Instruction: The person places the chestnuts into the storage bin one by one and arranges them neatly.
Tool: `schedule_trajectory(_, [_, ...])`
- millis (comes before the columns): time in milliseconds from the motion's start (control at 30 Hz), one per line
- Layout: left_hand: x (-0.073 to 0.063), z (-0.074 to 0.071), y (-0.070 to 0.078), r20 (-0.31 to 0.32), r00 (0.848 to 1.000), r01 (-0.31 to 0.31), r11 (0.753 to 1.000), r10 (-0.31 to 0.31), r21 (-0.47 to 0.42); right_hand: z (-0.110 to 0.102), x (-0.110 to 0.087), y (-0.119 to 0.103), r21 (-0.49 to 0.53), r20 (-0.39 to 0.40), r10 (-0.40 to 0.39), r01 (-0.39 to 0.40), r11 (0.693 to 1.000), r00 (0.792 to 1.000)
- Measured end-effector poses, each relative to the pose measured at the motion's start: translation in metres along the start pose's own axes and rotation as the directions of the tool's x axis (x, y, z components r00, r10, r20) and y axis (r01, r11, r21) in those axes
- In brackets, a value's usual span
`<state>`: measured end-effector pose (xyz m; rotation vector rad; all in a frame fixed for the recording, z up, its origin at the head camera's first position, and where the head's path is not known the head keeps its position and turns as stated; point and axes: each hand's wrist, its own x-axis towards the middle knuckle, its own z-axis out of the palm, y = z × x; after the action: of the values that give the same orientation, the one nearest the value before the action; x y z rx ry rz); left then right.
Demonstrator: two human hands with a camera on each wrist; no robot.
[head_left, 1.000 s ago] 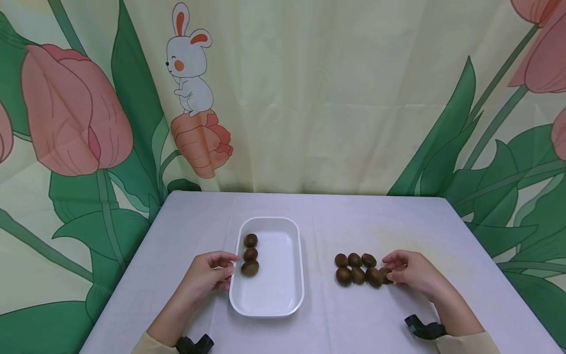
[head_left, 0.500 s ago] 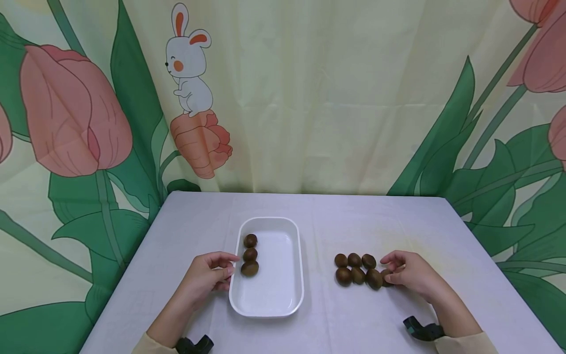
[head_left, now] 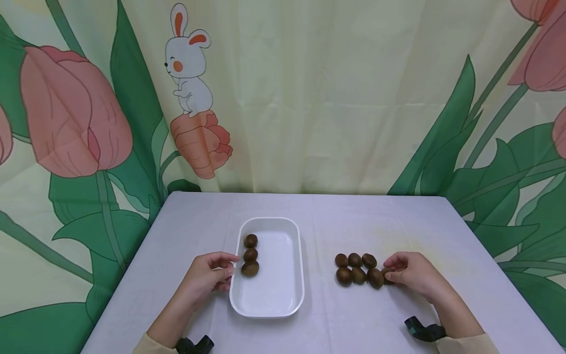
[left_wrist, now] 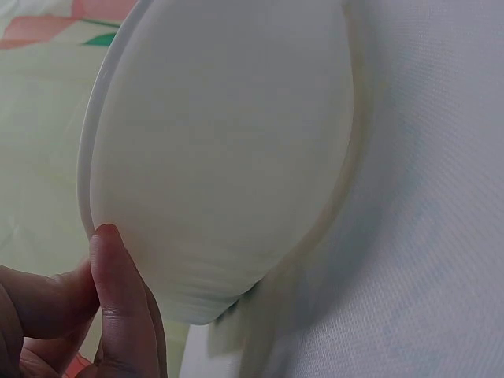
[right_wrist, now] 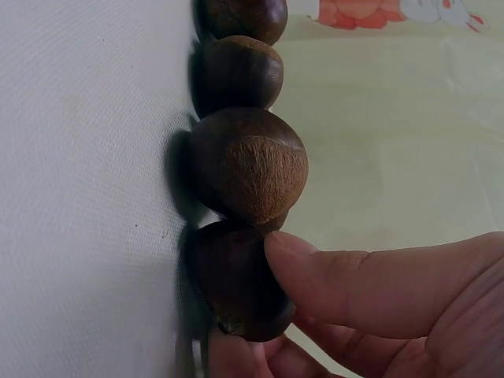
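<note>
A white tray (head_left: 283,275) stands left of the table's middle, with three brown chestnuts (head_left: 250,254) in a column along its left side. My left hand (head_left: 210,273) holds the tray's left edge between thumb and fingers. The left wrist view shows the thumb (left_wrist: 122,307) against the outside of the rim. On the right, my right hand (head_left: 411,273) pinches a chestnut (right_wrist: 236,279) at the right end of the front row. Its thumb lies on one side, and fingers show beneath. The chestnut touches or nearly touches a larger chestnut (right_wrist: 252,165) beside it.
Several loose chestnuts (head_left: 344,276) lie in two short rows right of the tray. A white cloth (head_left: 318,334) covers the table. Behind its far edge hangs a printed curtain (head_left: 309,98). Dark wrist cameras (head_left: 424,329) sit at both wrists.
My right hand has stayed almost in place, its fingers shifting slightly around the end chestnut. The left hand, the tray and the other chestnuts look unmoved.
</note>
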<state>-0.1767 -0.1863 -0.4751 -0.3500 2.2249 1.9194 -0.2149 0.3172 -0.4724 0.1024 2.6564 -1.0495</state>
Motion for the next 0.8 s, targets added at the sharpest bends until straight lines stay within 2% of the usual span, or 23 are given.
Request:
schedule_trajectory(267, [0.0004,0.0005,-0.0007,-0.007,1.0,0.005,1.0,-0.005,0.012,0.0002,0.0007,0.0022,0.02,-0.02,0.005,-0.004,1.0,1.0])
schedule_trajectory(500, [0.0016,-0.0002,-0.0019,-0.001,1.0,0.005,1.0,-0.005,0.005,0.0027,-0.0008,-0.0006,0.112,-0.012,0.034,-0.032,0.993,0.999])
schedule_trajectory(800, [0.0031,-0.0005,-0.0036,-0.002,1.0,0.005,1.0,-0.005,0.003,-0.0017,0.0004,-0.0017,0.115,-0.021,0.04,-0.038,0.993,0.999])
